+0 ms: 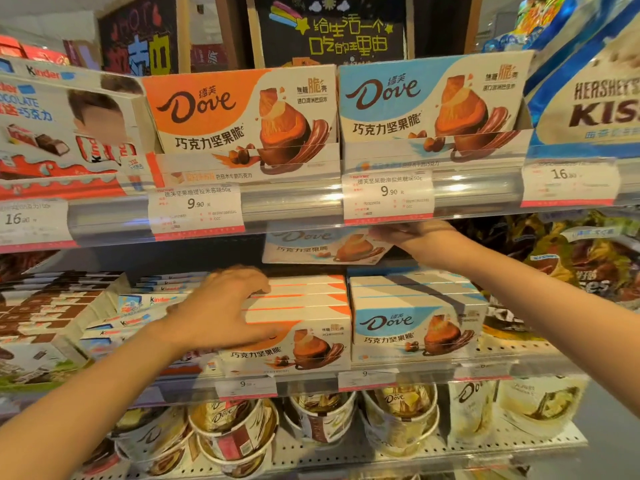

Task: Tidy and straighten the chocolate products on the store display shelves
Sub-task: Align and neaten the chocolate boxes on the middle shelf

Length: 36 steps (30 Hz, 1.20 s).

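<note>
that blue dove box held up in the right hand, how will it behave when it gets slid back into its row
The blue Dove box looks like a thin flat carton, so probably stiff and light. The right hand pinches it at one end and it stays straight, no sag. Its glossy faces may slide easily against the blue row below; standing on a narrow edge, it could tip.

Right hand [408, 233]: I hold a blue Dove box [322, 247] just above the blue stack [415, 320].
Left hand [221, 306]: resting on the orange stack [304, 327], left of it.
</note>
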### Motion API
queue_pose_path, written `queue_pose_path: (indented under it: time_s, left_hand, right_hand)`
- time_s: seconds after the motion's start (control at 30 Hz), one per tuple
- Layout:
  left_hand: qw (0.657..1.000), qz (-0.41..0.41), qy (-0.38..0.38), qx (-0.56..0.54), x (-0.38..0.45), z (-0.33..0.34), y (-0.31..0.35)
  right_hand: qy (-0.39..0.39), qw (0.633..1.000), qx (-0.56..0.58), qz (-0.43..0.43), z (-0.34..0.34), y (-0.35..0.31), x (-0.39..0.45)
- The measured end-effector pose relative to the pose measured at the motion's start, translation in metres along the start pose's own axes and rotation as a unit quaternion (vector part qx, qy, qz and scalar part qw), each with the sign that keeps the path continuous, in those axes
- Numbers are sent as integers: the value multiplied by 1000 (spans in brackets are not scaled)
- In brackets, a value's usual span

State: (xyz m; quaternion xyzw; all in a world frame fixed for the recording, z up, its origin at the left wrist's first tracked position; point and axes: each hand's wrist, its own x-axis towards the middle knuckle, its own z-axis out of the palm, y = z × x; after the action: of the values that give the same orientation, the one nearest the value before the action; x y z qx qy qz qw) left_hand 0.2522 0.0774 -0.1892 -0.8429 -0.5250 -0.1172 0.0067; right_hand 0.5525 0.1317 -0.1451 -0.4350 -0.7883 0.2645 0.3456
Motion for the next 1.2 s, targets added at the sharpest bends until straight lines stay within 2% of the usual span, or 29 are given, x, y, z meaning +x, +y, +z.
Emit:
queue_pose_path:
  time_s: [0.23, 0.33, 0.53, 0.73, 1.0, 1.2]
  left_hand:
    - [999, 1, -22, -34, 44, 24, 68]
    - [997, 6, -55, -58, 61, 29, 79]
    - [993, 3, -92, -79, 69, 32, 73]
    - [991, -12, -89, -101, 66, 36, 73]
    - [990, -27, -78, -111, 64, 34, 75]
    - [990, -29, -80, -117, 64, 33, 75]
  right_hand:
    - [29, 999, -41, -17, -43, 24, -30]
    - [50, 998, -29, -25, -51, 28, -41]
    - [55, 995, -46, -66, -52, 40, -49]
    - [21, 996, -74, -40, -58, 52, -45]
    - [-20, 987, -153, -36, -63, 66, -41]
    - [-18, 967, -243, -75, -65, 67, -38]
